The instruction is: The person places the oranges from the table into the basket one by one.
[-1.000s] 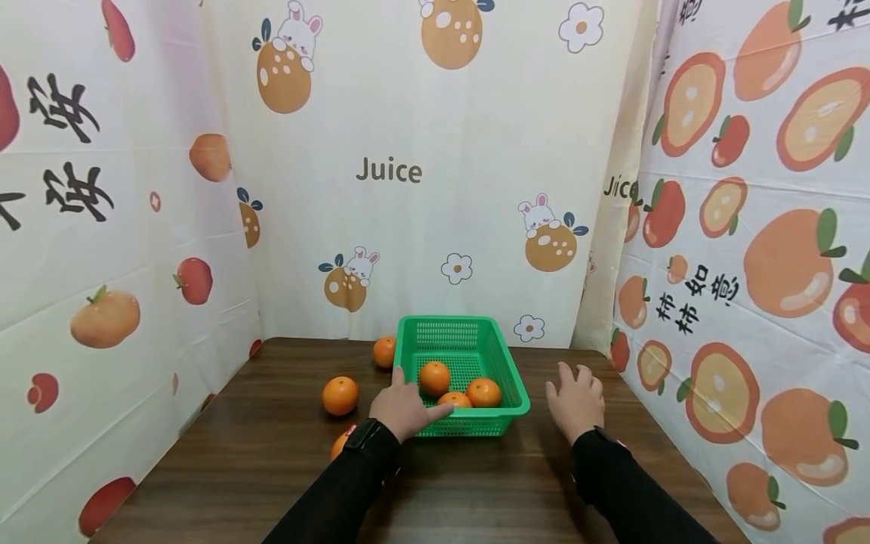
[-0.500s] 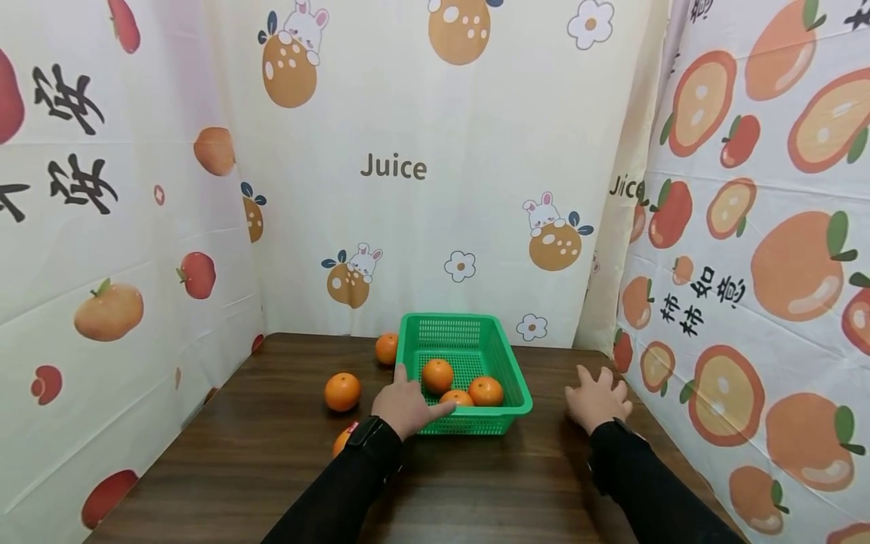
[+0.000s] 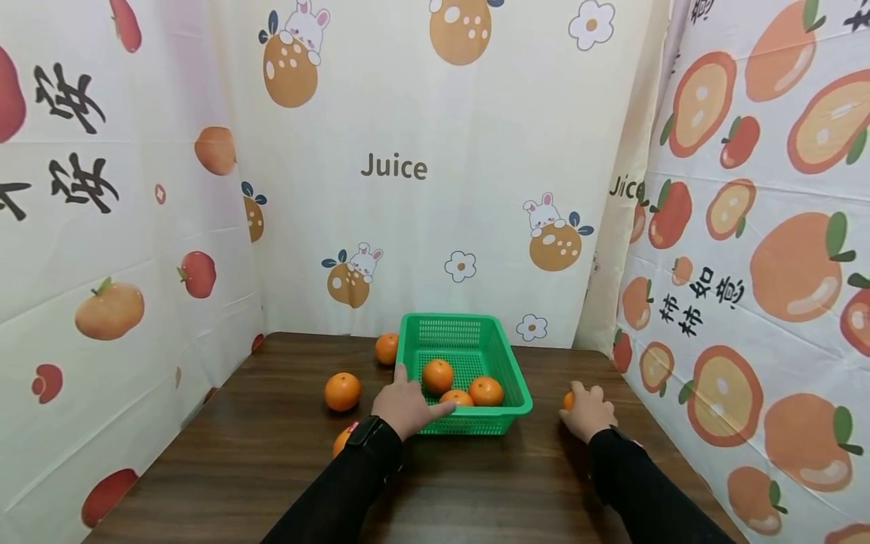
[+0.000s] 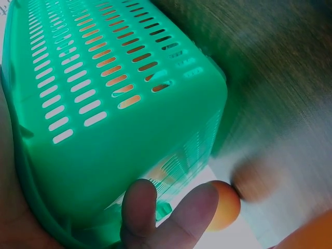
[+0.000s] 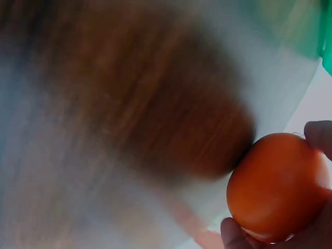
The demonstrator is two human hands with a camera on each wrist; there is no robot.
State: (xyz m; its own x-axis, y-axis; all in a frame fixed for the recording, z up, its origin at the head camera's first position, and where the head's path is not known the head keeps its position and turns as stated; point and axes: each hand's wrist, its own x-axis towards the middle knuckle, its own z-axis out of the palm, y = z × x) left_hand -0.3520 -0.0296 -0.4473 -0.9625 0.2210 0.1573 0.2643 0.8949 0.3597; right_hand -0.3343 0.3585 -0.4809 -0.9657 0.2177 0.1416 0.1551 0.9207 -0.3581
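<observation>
The right hand (image 3: 588, 412) curls round an orange (image 5: 277, 187) on the surface (image 3: 476, 483), at about three o'clock from the green basket (image 3: 519, 391). The left hand (image 3: 405, 405) grips the basket's near corner at seven o'clock, thumb inside. The fruit looks light, firm and smooth-skinned, so it may roll; a hold across its widest part seems safest.

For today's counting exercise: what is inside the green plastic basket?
Inside the green plastic basket, three round oranges show: and. The left hand grips the near-left rim, hiding that corner.
</observation>
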